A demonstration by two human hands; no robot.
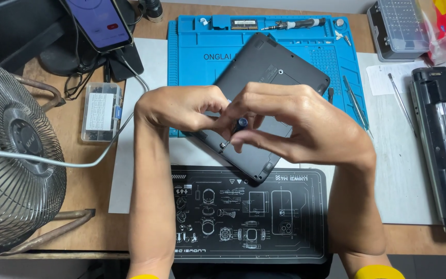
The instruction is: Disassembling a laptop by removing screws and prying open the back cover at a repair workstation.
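Over the middle of the bench, both hands meet above a dark laptop lying bottom-up and askew on a blue work mat. Right hand is closed around a small screwdriver; only its blue-grey cap and a short metal tip near the laptop's lower edge show. Left hand has its fingers pinched in close at the same spot, touching the right; whether it grips anything cannot be told.

Step in hand, as judged: working a screw along the base cover's near edge. Next move would call for the tip kept seated and upright, with light steady turning.

Laptop shell: matte plastic, rounded corners. Mat: rubbery, ribbed trays along its far edge. Black printed mat lies nearer, touching the laptop's corner. Left: wire-cage fan, clear parts box. Right: second opened laptop.
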